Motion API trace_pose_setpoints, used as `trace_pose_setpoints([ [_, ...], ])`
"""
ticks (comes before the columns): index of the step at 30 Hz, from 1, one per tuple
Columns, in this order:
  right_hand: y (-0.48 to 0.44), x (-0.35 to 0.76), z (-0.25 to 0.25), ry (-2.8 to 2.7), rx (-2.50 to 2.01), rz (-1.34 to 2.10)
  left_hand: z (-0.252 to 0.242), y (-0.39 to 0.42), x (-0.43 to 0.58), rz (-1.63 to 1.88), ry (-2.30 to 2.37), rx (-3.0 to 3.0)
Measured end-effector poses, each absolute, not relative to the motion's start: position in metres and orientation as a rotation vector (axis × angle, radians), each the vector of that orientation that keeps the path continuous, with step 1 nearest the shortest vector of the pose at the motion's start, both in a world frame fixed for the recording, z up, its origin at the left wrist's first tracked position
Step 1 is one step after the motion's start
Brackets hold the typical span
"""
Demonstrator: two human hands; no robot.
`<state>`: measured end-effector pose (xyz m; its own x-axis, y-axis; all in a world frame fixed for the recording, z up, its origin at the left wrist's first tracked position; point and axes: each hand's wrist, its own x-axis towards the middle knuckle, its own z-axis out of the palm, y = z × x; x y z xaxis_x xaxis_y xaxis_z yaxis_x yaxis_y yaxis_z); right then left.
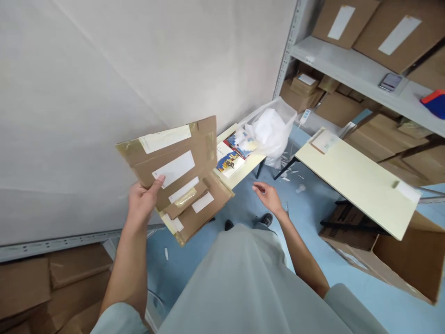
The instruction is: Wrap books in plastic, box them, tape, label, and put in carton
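My left hand (143, 200) is closed on the edge of a flattened cardboard box (189, 139), its thumb lying over a white label. The cardboard is folded open, with brown tape along its borders and several white labels. A smaller taped cardboard piece (181, 204) lies against its lower part. My right hand (268, 197) hangs over the floor to the right of the cardboard. It holds nothing that I can see, and its fingers are loosely bent and apart. Behind the cardboard, printed booklets (231, 160) lie on a small cream table (248, 170).
A clear bag of white material (273, 127) stands by the small table, with scraps on the blue floor (295, 185). To the right are a longer cream table (361, 178), an open carton (410, 260) and a shelf (347, 60) with boxes and a phone (390, 82).
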<state>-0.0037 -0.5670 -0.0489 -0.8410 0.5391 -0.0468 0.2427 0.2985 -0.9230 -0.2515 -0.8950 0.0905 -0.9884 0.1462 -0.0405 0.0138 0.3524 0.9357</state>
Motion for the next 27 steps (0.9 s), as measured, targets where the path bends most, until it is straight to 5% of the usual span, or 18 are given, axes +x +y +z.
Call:
trace_pose_setpoints([
  [3, -0.518, 0.021, -0.040, -2.194, -0.774, 1.527, 0.105, -0.826, -0.232, 1.862, 2.142, 0.150],
  [12, -0.377, 0.159, -0.003, -1.733, -1.040, 1.422, 0.103, -0.614, -0.171, 1.463, 1.802, 0.477],
  [27, -0.329, 0.333, -0.014, -1.218, -1.263, 1.404, 0.038, -0.376, -0.048, 0.982, 1.441, 0.802],
])
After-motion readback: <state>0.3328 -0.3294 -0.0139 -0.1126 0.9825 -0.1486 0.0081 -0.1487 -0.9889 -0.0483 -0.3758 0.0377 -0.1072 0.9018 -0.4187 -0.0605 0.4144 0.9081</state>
